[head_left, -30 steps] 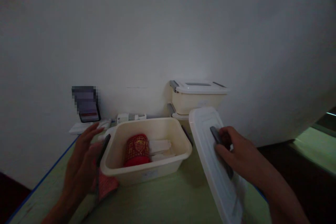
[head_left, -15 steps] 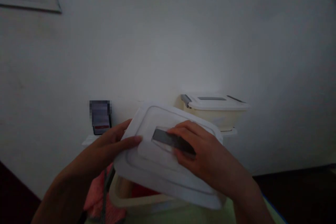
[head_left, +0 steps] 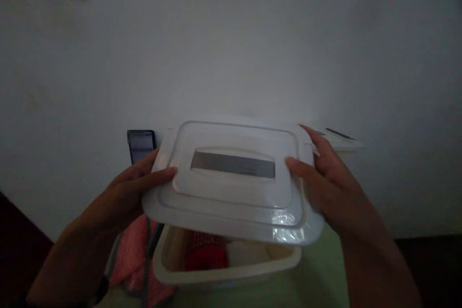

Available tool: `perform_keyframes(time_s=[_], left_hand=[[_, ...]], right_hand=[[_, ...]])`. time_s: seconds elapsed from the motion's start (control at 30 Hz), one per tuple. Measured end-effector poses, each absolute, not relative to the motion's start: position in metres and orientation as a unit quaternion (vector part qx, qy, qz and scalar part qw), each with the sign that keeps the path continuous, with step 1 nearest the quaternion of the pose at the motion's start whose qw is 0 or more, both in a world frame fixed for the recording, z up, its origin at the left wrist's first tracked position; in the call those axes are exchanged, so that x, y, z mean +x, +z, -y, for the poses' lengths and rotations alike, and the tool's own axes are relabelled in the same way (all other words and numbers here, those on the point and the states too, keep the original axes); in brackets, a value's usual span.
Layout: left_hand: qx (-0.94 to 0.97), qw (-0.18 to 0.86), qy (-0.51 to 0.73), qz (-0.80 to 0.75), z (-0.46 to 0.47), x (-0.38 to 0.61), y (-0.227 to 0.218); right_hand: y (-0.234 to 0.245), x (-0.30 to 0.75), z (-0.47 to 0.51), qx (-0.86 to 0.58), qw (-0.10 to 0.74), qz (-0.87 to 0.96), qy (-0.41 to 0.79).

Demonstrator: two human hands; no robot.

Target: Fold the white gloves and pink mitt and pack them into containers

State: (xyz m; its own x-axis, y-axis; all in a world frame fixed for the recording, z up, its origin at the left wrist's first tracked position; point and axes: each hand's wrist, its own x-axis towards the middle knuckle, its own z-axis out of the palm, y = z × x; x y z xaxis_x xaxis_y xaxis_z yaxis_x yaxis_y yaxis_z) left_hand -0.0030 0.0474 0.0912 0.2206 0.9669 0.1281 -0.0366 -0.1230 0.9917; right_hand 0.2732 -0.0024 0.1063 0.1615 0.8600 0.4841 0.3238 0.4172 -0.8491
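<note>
A white plastic lid (head_left: 234, 197) with a grey handle (head_left: 233, 163) lying flat in its middle is held up in both hands. My left hand (head_left: 139, 180) grips its left edge, thumb on top and fingers underneath. At the right edge my right hand (head_left: 321, 173) holds it the same way. Below the lid stands an open cream storage box (head_left: 216, 276), its back part hidden by the lid. Inside show a red item (head_left: 206, 256) and something white (head_left: 247, 252).
A pink cloth (head_left: 132, 250) with grey trim lies left of the box on a green surface (head_left: 317, 279). Behind my left hand a phone (head_left: 141, 145) leans near the wall. Another lidded box (head_left: 342, 144) is partly hidden behind my right hand.
My right hand has let go of the lid's handle and now grips its right edge. The handle has gone flat. The lid has risen and levelled, showing more of the box's inside.
</note>
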Motion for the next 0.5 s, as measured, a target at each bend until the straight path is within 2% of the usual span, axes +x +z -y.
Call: perform_keyframes(time_s=[0.07, 0.13, 0.33, 0.4, 0.5], left_hand=[[0.574, 0.518, 0.46, -0.436, -0.051, -0.002, 0.091], [0.583, 0.47, 0.459, -0.479, -0.053, 0.001, 0.09], [0.64, 0.234, 0.533, -0.501, -0.053, 0.018, 0.089], [0.642, 0.217, 0.532, -0.509, -0.053, 0.02, 0.089], [0.669, 0.224, 0.479, -0.522, -0.054, 0.019, 0.088]], right_hand=[[0.104, 0.271, -0.005, -0.47, 0.559, 0.615, 0.296], [0.101, 0.268, -0.011, -0.452, 0.548, 0.633, 0.306], [0.097, 0.267, -0.015, -0.484, 0.581, 0.633, 0.168], [0.097, 0.273, -0.016, -0.513, 0.569, 0.627, 0.141], [0.098, 0.283, -0.016, -0.568, 0.493, 0.646, 0.132]])
